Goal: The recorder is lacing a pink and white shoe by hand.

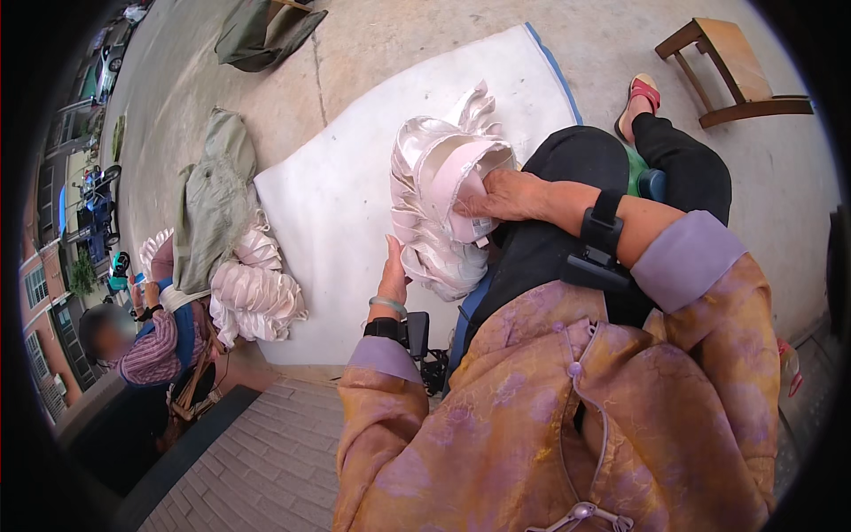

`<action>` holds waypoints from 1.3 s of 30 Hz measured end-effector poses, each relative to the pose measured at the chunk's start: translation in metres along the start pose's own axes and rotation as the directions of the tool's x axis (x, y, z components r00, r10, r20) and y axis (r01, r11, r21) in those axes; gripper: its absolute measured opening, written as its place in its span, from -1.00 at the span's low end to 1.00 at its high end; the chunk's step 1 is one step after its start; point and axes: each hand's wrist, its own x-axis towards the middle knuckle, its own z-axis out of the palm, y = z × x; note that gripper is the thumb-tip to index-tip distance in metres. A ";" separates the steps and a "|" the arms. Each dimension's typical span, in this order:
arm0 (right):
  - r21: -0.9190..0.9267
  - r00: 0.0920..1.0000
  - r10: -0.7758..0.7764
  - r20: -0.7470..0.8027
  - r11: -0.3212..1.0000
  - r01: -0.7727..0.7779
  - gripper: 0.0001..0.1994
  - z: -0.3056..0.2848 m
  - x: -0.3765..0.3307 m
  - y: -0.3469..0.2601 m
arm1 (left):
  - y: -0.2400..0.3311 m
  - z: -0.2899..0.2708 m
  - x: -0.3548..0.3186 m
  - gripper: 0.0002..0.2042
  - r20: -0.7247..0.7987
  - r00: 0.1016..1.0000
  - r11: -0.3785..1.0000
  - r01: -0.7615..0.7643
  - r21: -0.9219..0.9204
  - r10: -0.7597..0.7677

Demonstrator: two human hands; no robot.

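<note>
Right now, my right hand (507, 195) is closed on the right edge of the pink bundle (418, 174), which is in front of me, against the white mat (341, 199) in view, beside my black trousers (572, 168). My left hand (392, 273) is at its lower left, fingers partly hidden; I can't tell whether they grip. Should my right hand slacken, those slippery-looking folds could slide apart; tugging one edge might crease it.
</note>
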 end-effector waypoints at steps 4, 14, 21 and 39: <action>-0.063 0.998 -0.058 0.008 0.996 0.059 -0.34 0.005 0.009 -0.010 | 0.029 0.003 -0.012 -0.09 0.099 0.977 0.977 -0.196 0.081 0.188; -0.010 0.973 -0.227 -0.033 0.974 0.227 -0.43 0.026 0.027 0.021 | 0.127 0.079 -0.016 -0.13 0.087 0.783 0.560 -0.512 0.652 0.615; -0.018 0.946 -0.314 -0.076 0.949 0.314 -0.43 0.026 0.029 0.017 | 0.136 0.085 -0.005 -0.41 0.089 0.703 0.322 -0.429 0.844 0.705; -0.280 0.967 -0.255 -0.028 0.930 0.237 -0.50 0.036 0.023 0.007 | 0.100 0.086 -0.097 -0.07 0.526 0.650 0.345 -0.749 0.566 0.549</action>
